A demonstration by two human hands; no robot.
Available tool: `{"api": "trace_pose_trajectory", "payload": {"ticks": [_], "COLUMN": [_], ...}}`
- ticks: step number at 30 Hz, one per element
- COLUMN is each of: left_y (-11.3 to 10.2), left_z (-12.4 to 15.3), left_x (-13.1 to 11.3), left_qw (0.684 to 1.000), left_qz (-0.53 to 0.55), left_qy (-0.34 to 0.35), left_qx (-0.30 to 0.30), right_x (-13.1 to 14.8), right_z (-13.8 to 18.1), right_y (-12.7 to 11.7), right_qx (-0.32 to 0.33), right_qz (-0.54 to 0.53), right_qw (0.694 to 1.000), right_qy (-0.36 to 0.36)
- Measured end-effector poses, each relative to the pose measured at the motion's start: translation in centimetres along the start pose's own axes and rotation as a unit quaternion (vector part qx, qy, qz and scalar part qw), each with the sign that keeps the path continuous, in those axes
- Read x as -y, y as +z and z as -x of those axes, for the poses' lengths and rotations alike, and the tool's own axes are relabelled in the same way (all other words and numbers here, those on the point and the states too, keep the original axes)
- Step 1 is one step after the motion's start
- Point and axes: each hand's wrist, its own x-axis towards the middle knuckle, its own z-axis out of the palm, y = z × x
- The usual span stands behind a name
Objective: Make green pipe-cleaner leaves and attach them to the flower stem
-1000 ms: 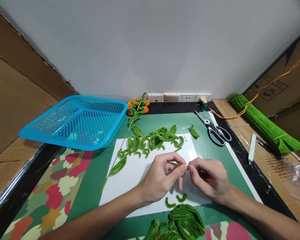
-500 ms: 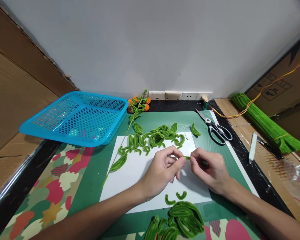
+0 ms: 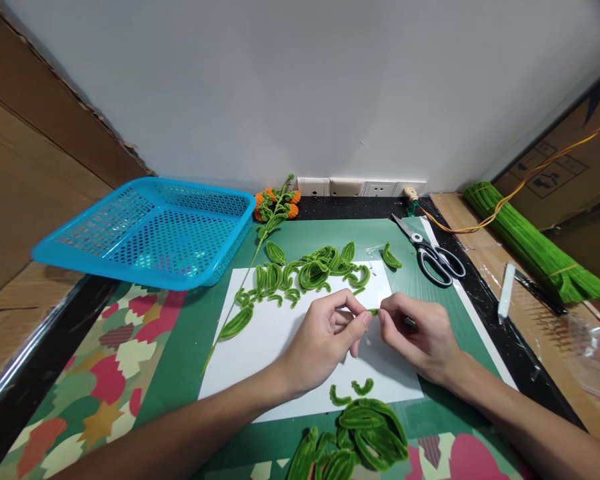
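Observation:
Between the fingertips of my two hands is a short piece of green pipe cleaner point(image 3: 374, 311), mostly covered by the fingers. My left hand point(image 3: 333, 333) pinches one end between thumb and forefinger. The other end is pinched by my right hand point(image 3: 417, 333). Both hands are above a white sheet of paper point(image 3: 270, 347). Beyond them, green pipe-cleaner leaves point(image 3: 314, 274) and small curled pieces are strewn on the sheet. Nearer to me lie two small curled pieces point(image 3: 363, 387) and a heap of larger green leaves point(image 3: 373, 430).
A blue plastic basket point(image 3: 225, 257) stands at the left. A green stem point(image 3: 257, 257) lies beside orange flowers point(image 3: 293, 211). Scissors point(image 3: 433, 260) rest at the right, near a white-handled tool point(image 3: 506, 293) and a bundle of green pipe cleaners point(image 3: 535, 243). A yellow cable point(image 3: 500, 207) runs from the wall sockets point(image 3: 347, 187).
The view has tilted very slightly. Both hands keep their pinch on the pipe cleaner in nearly the same place, and the things on the table have not moved.

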Motion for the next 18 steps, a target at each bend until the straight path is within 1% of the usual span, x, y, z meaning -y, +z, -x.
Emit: {"api": "trace_pose_trajectory", "payload": {"ticks": [4,8,13,18], "left_y": [0.14,0.35,0.41,0.33], "left_z": [-0.07,-0.05,0.21,0.36], "left_x": [0.21,0.37,0.24,-0.01], "left_qw": [1.0,0.999,0.999,0.999], "left_qz": [-0.018,-0.043,-0.048,-0.04], "left_qy": [0.007,-0.007,-0.019,-0.021], "left_qx": [-0.014,-0.022,-0.018,-0.011], "right_x": [-0.42,-0.79,-0.41,-0.15], "right_z": [-0.21,-0.32,-0.45,-0.62], "right_y": [0.59,0.85,0.5,0.74], "right_qx": [-0.006,0.0,0.015,-0.005], "right_qz": [0.045,0.081,0.03,0.017], "right_qw": [0.999,0.996,0.999,1.0], "right_qy": [-0.015,-0.022,0.026,0.018]}}
